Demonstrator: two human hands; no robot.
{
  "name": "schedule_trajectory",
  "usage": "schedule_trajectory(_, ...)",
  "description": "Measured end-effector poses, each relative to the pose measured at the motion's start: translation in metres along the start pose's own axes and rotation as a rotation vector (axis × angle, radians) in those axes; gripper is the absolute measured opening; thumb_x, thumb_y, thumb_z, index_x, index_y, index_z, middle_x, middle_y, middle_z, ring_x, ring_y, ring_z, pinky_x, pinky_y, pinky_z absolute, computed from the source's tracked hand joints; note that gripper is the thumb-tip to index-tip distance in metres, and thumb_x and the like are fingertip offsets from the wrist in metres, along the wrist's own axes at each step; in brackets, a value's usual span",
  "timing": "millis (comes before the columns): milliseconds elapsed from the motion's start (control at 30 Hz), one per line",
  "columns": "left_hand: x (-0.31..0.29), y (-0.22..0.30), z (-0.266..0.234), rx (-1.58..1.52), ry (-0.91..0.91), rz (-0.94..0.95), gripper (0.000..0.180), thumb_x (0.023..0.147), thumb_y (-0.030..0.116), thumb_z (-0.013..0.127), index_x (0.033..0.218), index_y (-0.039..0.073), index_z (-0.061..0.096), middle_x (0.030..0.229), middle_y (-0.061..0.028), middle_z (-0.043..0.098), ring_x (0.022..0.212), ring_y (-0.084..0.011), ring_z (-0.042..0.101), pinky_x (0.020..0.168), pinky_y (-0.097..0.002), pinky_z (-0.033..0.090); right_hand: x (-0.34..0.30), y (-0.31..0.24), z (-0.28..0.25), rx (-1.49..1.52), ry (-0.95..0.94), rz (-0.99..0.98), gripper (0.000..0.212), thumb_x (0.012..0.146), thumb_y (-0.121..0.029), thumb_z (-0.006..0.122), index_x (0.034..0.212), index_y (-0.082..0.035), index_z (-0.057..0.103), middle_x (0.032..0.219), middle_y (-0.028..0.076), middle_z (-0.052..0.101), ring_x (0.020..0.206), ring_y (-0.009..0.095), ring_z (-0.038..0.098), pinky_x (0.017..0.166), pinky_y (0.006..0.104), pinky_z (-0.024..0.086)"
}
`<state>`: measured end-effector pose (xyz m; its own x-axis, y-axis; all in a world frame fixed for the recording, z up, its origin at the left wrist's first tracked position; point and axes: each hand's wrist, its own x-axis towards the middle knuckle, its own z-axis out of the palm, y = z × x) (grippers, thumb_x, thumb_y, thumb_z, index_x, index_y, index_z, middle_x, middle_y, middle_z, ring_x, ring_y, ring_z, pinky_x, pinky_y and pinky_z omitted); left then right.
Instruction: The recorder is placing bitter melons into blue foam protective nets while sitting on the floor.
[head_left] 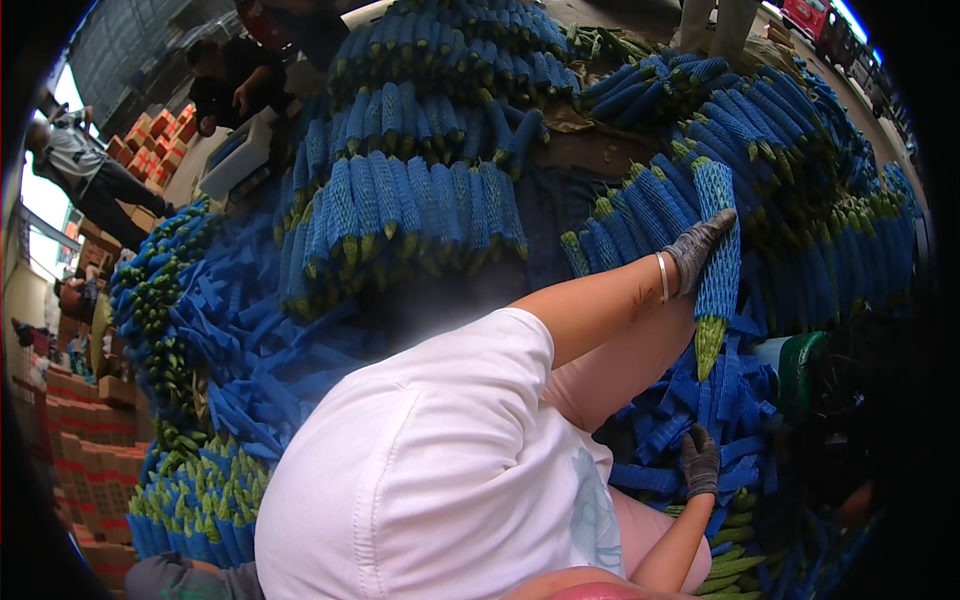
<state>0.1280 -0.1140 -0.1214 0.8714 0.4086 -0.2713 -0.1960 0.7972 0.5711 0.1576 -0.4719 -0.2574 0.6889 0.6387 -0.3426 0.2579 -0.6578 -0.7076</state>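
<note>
My left hand (697,255), in a grey glove with a bracelet at the wrist, is closed around a bitter gourd (711,350) in a blue foam net sleeve (716,285). The gourd stands nearly upright in the picture, its green tip bare below the net. Lower down, my right hand (701,462), also gloved, is over loose flat blue foam nets (740,400). Its fingers are loosely bent and apart, with nothing visible in them. Unsleeved green gourds (733,570) lie beside my right forearm.
Stacked rows of netted gourds (410,205) rise ahead, with more rows (830,260) at right. A heap of blue nets (235,330) lies at left. A dark green rounded container (802,370) is right of my hands. Two people (235,85) (85,165) and cartons (155,140) are at far left.
</note>
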Motion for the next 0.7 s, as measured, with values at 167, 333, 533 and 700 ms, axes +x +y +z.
schedule_trajectory(167,-0.005,0.0,0.003,-0.013,-0.026,-0.01,0.058,0.069,0.059,0.069,0.089,0.006,0.059,0.076,-0.013,0.061,0.065,-0.0258,0.061,0.063,-0.0415,0.053,0.001,0.01,0.0,0.013,-0.002,-0.003,0.041,0.086,-0.019,0.061,0.119,0.003,0.054,0.106,0.018,0.063,0.093,0.023,0.062,0.082,0.0324,0.048)
schedule_trajectory(333,-0.003,0.0,0.001,-0.02,-0.025,-0.014,0.059,0.069,0.059,0.07,0.09,0.006,0.059,0.077,-0.0131,0.061,0.066,-0.026,0.06,0.064,-0.0424,0.053,0.002,0.013,0.002,0.037,0.008,-0.012,0.039,0.086,-0.018,0.061,0.118,0.003,0.054,0.106,0.018,0.063,0.093,0.022,0.062,0.082,0.0327,0.048)
schedule_trajectory(533,-0.002,0.0,0.0,-0.02,-0.025,-0.025,0.058,0.069,0.059,0.07,0.09,0.006,0.059,0.076,-0.013,0.061,0.066,-0.0261,0.06,0.063,-0.0425,0.052,0.002,0.01,0.001,0.012,0.008,-0.01,0.039,0.086,-0.018,0.061,0.118,0.003,0.055,0.105,0.017,0.064,0.092,0.022,0.062,0.081,0.0329,0.048)
schedule_trajectory(700,-0.004,0.0,0.001,-0.028,-0.052,-0.018,0.059,0.069,0.059,0.07,0.091,0.006,0.058,0.077,-0.0131,0.061,0.066,-0.026,0.06,0.062,-0.0426,0.052,0.004,0.018,0.002,0.012,0.011,-0.011,0.039,0.086,-0.019,0.062,0.118,0.003,0.055,0.104,0.017,0.064,0.091,0.022,0.062,0.081,0.0326,0.048)
